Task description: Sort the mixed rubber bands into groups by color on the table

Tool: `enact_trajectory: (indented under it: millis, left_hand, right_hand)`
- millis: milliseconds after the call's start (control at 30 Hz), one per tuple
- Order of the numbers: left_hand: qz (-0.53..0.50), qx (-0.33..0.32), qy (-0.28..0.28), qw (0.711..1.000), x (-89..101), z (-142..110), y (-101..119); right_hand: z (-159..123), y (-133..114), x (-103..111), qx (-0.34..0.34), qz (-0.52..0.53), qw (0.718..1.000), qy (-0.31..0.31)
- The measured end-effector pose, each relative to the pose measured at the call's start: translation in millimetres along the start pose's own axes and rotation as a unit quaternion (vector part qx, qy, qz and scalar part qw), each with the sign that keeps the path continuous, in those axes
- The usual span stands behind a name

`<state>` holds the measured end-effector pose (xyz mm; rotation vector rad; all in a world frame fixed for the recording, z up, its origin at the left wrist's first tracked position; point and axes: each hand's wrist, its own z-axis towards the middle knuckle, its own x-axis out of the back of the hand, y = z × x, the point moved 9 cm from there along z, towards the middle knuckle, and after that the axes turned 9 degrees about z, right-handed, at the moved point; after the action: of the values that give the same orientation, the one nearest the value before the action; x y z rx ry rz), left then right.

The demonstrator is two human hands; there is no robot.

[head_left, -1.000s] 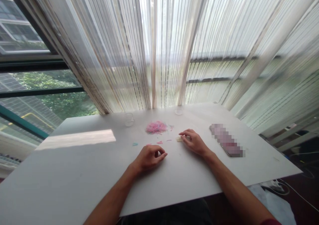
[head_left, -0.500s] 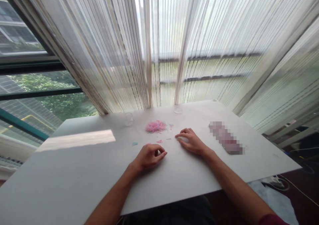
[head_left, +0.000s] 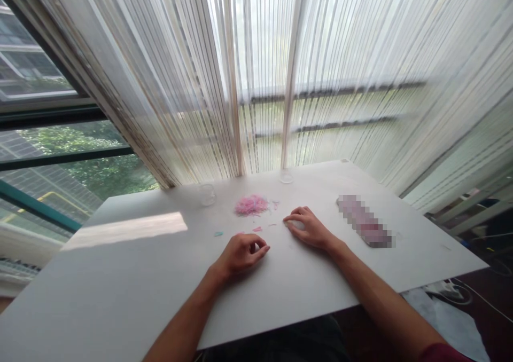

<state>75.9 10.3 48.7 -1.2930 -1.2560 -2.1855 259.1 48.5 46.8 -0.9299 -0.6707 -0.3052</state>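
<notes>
My left hand (head_left: 242, 253) rests on the white table (head_left: 152, 292), its fingers curled and its thumb and index tips brought close together. Whatever may be between them is too small to make out. Further right, my right hand (head_left: 308, 226) lies with thumb and fingertips converging at the tabletop, and I cannot see if they pinch anything. Beyond both hands is a pile of thin pink and pale pieces (head_left: 251, 205). A few loose bits lie closer, among them a pink V-shaped piece (head_left: 257, 229) and a teal piece (head_left: 218, 234).
Two clear round containers or lids, one on the left (head_left: 207, 195) and one at the back edge (head_left: 286, 178), stand on the table. A pixelated pinkish flat object (head_left: 365, 222) lies to the right. Sheer curtains (head_left: 264, 73) hang behind; a window (head_left: 80, 148) is at left.
The camera view has shifted slightly. Both hands keep nearly the same pose and place, and the pile and loose pieces look unmoved.
</notes>
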Motion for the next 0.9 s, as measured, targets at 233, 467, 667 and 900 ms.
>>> enact_trajectory:
  millis: [233, 467, 667, 900]
  left_hand:
    - [0.007, 0.0, 0.002, 1.0, -0.2, 0, -1]
    - [-0.003, 0.004, 0.02, 1.0, 0.8, 0, -3]
    - [-0.063, 0.039, 0.077, 0.994, 15.9, 6, -13]
    - [0.048, 0.062, 0.067, 0.995, 69.8, 62, -39]
  right_hand:
    - [0, 6, 2, -0.021, 0.022, 0.999, 0.028]
    - [11, 30, 4, -0.1, 0.039, 0.994, 0.026]
    - [41, 58, 18, -0.159, 0.084, 0.983, 0.03]
    - [39, 69, 26, -0.164, 0.108, 0.971, 0.134]
